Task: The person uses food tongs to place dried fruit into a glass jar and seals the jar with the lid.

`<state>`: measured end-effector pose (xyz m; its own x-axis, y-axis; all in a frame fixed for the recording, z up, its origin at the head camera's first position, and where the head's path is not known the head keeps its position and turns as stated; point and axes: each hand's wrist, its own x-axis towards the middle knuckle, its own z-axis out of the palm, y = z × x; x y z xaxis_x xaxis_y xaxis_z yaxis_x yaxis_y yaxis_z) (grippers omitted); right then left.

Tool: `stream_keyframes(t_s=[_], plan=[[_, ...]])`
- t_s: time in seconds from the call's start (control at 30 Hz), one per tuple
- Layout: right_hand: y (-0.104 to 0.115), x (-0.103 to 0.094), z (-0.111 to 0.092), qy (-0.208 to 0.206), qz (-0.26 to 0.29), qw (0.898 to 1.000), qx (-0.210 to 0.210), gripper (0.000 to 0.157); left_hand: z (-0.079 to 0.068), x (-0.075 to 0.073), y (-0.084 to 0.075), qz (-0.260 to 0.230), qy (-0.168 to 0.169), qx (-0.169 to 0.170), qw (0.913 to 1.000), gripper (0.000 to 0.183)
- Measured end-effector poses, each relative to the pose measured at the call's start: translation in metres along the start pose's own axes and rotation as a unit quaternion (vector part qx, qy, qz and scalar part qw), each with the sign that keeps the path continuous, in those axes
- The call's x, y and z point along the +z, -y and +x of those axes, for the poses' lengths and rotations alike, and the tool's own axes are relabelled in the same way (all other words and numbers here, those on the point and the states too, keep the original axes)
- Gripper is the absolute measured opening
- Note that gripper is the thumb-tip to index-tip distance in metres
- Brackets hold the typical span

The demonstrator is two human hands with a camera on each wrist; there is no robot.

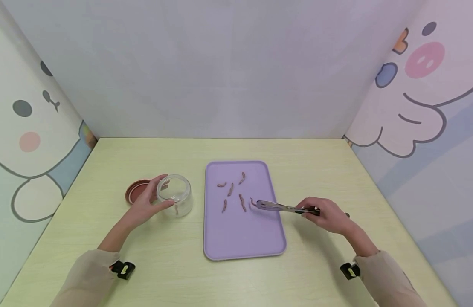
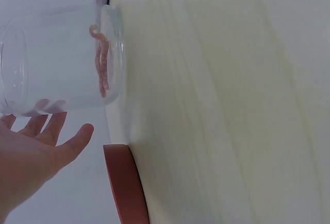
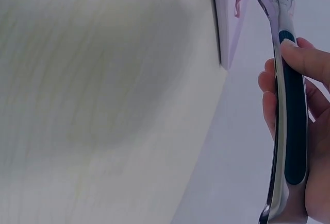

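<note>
My left hand (image 1: pixel 146 209) holds the side of a clear glass jar (image 1: pixel 185 204), thumb in front and fingers behind. The jar stands uncovered on the table; thin reddish-brown twisted pieces (image 2: pixel 102 64) lie at its bottom in the left wrist view. My right hand (image 1: pixel 324 215) grips metal tongs (image 1: pixel 276 207) with dark handle pads (image 3: pixel 295 121). At the tongs' tips is a thin brown twisted piece (image 1: pixel 252 201) on the purple tray (image 1: pixel 244 238); whether they pinch it, I cannot tell. Several similar pieces (image 1: pixel 242 203) lie spread over the tray's upper half.
A reddish-brown round lid (image 1: pixel 135 192) lies on the table behind my left hand. The pale yellow table (image 1: pixel 167 264) meets a grey back wall (image 1: pixel 221 85) and side panels with cartoon animals (image 1: pixel 424 98). The tray has a low raised rim.
</note>
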<state>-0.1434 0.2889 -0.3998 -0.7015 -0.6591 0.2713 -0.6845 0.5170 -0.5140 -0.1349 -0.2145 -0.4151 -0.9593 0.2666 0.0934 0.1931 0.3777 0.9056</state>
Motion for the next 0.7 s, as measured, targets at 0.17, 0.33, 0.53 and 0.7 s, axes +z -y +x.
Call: stream_keyframes(t_s=[0.17, 0.33, 0.53, 0.7], plan=[[-0.001, -0.007, 0.01, -0.02, -0.01, 1.0, -0.01, 0.028, 0.0, 0.0, 0.002, 0.009, -0.001, 0.0, 1.0, 0.075], [0.002, -0.012, 0.022, -0.034, -0.012, 0.999, -0.024, 0.029, 0.0, 0.0, 0.002, 0.007, -0.001, 0.007, 1.0, 0.074], [0.009, -0.009, 0.038, -0.042, -0.003, 0.998, -0.05, 0.027, 0.0, 0.0, 0.0, 0.0, 0.0, 0.006, 1.0, 0.074], [0.014, -0.003, 0.053, -0.038, 0.003, 0.998, -0.053, 0.025, 0.0, 0.0, 0.0, -0.008, 0.001, 0.005, 1.0, 0.074]])
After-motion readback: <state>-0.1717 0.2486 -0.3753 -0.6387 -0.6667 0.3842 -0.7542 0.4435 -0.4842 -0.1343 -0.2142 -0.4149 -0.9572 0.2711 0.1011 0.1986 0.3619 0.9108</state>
